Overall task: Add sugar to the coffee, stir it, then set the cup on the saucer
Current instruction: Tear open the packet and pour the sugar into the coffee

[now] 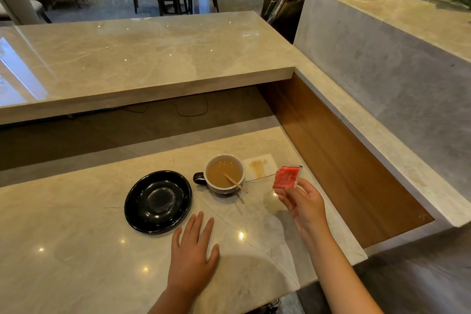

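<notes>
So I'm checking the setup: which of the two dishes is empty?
The black saucer, left of the cup, is empty. The cup holds coffee and a wooden stirrer.

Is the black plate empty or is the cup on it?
Empty. The black saucer has nothing on it; the cup of coffee stands beside it on the counter, apart from it.

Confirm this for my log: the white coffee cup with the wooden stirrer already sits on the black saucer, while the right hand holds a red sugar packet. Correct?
Not quite. In the head view the white coffee cup, wooden stirrer inside, stands on the marble counter beside the black saucer, which is empty. The right hand does hold the red sugar packet.
</notes>
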